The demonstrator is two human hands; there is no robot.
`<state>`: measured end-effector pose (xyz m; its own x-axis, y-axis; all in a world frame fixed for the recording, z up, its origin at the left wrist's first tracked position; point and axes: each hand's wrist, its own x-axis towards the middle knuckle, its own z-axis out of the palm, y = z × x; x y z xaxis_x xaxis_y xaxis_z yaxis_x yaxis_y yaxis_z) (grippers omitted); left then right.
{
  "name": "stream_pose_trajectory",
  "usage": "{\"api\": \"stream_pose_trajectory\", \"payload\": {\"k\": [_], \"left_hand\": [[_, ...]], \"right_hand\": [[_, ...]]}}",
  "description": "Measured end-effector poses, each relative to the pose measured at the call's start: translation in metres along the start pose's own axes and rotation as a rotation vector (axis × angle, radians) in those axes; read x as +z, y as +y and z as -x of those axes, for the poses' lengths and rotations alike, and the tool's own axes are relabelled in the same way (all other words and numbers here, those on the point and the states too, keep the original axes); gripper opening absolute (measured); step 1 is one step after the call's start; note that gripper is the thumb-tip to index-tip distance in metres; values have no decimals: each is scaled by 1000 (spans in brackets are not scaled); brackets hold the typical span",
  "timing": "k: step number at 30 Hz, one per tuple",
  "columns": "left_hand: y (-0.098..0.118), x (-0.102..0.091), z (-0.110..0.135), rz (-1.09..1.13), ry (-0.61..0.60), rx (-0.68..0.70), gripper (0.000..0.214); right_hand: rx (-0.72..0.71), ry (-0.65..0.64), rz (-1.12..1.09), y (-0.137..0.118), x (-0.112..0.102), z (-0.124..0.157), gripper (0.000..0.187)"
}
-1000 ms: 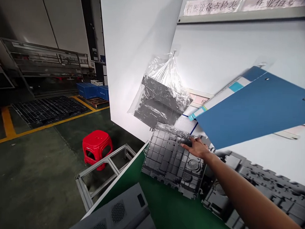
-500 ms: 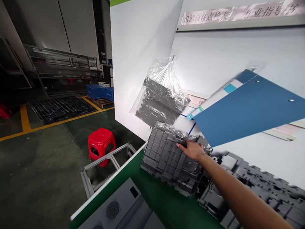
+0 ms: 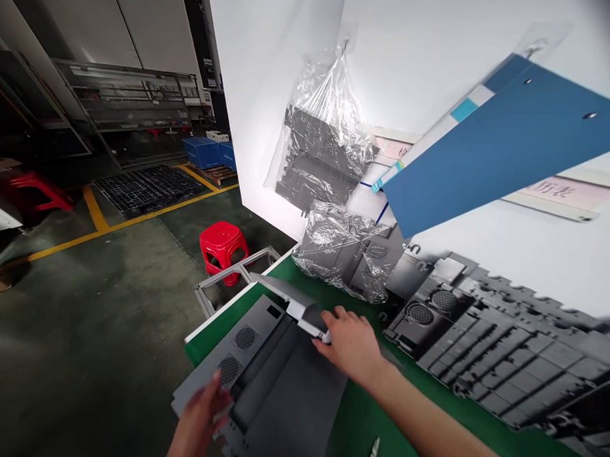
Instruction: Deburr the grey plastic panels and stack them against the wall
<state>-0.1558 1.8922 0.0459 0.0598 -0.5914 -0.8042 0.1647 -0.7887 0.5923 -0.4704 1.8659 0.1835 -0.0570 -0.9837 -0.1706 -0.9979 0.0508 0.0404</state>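
A grey plastic panel (image 3: 279,387) with round vent grilles lies smooth side up on the near-left corner of the green table (image 3: 363,424). My right hand (image 3: 351,343) is closed on its raised far edge, fingers curled over the rim. At the panel's near-left edge my left hand (image 3: 201,418) grips it, fingertips beside a vent grille. A plastic-wrapped bundle of grey panels (image 3: 341,250) leans on the wall just beyond my right hand.
A stack of ribbed grey panels (image 3: 496,342) lies against the white wall on the right. A clear bag of panels (image 3: 323,142) and a blue folder (image 3: 503,142) hang above. On the floor to the left stand a red stool (image 3: 223,245) and an aluminium frame (image 3: 233,279).
My right hand drew the ribbed panel off the wall-side pile down to the table's near-left corner, now smooth side up. My left hand has come into view at its edge. The view tilted down.
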Motion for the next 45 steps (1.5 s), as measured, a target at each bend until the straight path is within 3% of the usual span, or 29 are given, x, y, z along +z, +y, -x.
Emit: {"api": "stream_pose_trajectory", "payload": {"k": [2, 4, 7, 11, 14, 17, 19, 21, 22, 24, 26, 27, 29, 32, 37, 40, 45], "left_hand": [[42, 13, -5, 116, -58, 80, 57], [79, 27, -13, 197, -37, 78, 55], [113, 37, -36, 211, -5, 40, 57], [123, 28, -76, 84, -40, 4, 57], [118, 19, -99, -92, -213, 5, 54], [109, 17, -114, -217, -394, 8, 54], [105, 18, -122, -275, -441, 14, 58], [102, 20, -129, -335, -457, 34, 64], [101, 21, -133, -367, -465, 50, 67], [102, 22, -138, -440, -459, 86, 72], [104, 23, -142, -522, -436, 112, 74], [106, 24, -143, -560, -424, 116, 75], [110, 28, -144, -618, -407, 111, 75], [119, 37, -143, -646, -375, 111, 74], [134, 37, -142, -635, -335, 100, 68], [135, 12, -141, -665, -315, 116, 65], [116, -52, -146, -713, -215, 79, 65]], "right_hand": [[-22, -48, -37, -23, 22, 16, 41], [-29, -96, -63, -45, 46, 28, 46], [6, -159, -67, -74, 88, 41, 57], [50, -112, -51, -100, 158, 53, 64], [96, -48, -58, -113, 204, 62, 64], [129, -1, -94, -122, 227, 74, 62], [126, 48, -153, -122, 227, 80, 63], [237, 113, -226, -112, 218, 84, 61], [363, 138, -270, -102, 211, 84, 60], [789, 160, -384, -74, 199, 82, 64], [1213, 33, -671, -43, 193, 78, 78], [1272, -33, -760, -29, 192, 75, 86], [1316, -101, -893, -8, 194, 70, 95], [1356, -103, -1008, 1, 196, 63, 110], [1425, -9, -1083, -26, 185, 62, 122], [1405, 38, -1138, -60, 181, 76, 116], [1430, 13, -1225, -118, 196, 110, 107]]}}
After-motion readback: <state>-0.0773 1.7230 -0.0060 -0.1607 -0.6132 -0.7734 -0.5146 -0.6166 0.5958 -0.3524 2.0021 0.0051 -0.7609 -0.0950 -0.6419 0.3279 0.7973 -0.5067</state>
